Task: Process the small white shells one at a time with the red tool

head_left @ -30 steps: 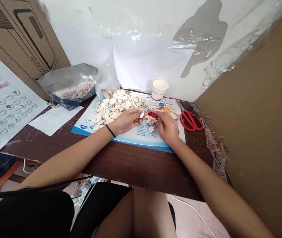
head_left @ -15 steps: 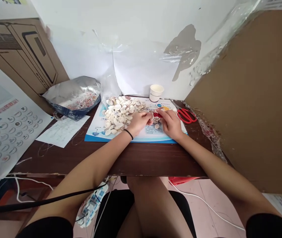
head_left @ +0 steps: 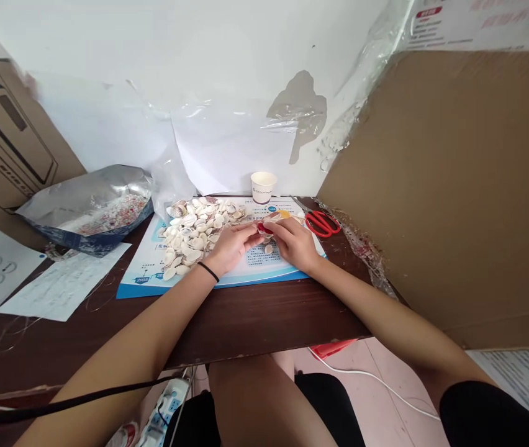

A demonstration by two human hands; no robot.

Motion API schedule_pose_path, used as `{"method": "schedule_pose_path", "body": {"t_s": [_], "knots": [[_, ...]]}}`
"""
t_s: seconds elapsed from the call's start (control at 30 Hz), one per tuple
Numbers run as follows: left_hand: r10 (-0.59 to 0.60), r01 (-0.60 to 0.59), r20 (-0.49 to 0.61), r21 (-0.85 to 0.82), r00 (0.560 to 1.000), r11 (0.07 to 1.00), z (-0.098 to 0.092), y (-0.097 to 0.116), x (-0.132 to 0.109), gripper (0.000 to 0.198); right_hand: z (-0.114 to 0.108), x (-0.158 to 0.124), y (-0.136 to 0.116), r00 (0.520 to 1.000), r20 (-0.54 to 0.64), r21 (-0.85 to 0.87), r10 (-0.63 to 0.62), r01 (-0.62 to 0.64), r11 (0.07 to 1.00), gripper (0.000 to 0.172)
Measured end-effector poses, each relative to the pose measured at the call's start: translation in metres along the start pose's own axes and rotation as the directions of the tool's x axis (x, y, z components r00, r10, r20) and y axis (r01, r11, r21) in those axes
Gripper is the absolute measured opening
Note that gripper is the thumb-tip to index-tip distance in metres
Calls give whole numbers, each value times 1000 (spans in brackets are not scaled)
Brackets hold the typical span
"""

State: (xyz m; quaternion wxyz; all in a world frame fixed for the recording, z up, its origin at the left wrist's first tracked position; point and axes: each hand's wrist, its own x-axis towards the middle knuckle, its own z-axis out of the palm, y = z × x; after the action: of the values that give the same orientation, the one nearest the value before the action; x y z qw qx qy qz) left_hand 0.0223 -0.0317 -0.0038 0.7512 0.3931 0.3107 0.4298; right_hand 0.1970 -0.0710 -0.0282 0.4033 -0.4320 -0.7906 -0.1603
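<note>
Red item point(head_left: 261, 228), left fingers point(head_left: 246, 232) now closer

Shells point(head_left: 193, 239): off-white, a few marked brown. Small handheld item point(head_left: 265, 230): red. Scissors point(head_left: 323, 223): red handles. Paper cup point(head_left: 263, 187): cream, dark band at base. Printed sheet point(head_left: 264, 273): white and pale blue, deeper blue lower edge, yellow patch. Bag point(head_left: 101, 244): silver inside, navy outside. Granules point(head_left: 116, 214): white, red, orange. Table point(head_left: 255, 320): dark brown. Left carton point(head_left: 15, 164): tan, black line drawing.

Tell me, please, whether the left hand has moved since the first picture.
Yes: judged against the paper cup, the left hand has moved rightward, closer to the right hand.
</note>
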Motion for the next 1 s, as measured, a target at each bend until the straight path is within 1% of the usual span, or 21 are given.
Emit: {"method": "schedule_pose_path", "body": {"t_s": [0.1,0.17,0.27,0.43,0.6,0.7,0.8,0.9,1.0], "knots": [[43,-44,65,8,997,999,-2,-3,2,21,-1,-1,-1,997,21,-1,80,-80,997,35],[53,-55,66,24,996,998,-3,-6,4,27,-2,-2,-1,989,46,21,142,-143,990,34],[60,-65,68,62,996,996,-5,-9,5,28,-2,-4,1,976,65,82,206,-211,974,31],[88,-103,103,147,991,984,-4,-10,3,30,-1,-5,0,977,88,160,195,-207,965,28],[108,-121,75,209,991,970,-3,-10,1,30,-2,-3,-2,972,132,263,192,-221,939,29],[106,-117,58,231,993,966,-3,-11,1,29,-1,-3,-2,972,141,292,186,-221,931,29],[98,-101,25,224,995,969,-2,-10,1,28,0,-3,-1,978,124,261,170,-197,945,29],[95,-91,-10,207,995,974,-1,-9,2,25,-2,-4,1,981,113,171,159,-177,969,29],[95,-87,-28,201,995,976,-1,-8,3,22,-4,-4,3,970,97,63,224,-231,971,28]]}}
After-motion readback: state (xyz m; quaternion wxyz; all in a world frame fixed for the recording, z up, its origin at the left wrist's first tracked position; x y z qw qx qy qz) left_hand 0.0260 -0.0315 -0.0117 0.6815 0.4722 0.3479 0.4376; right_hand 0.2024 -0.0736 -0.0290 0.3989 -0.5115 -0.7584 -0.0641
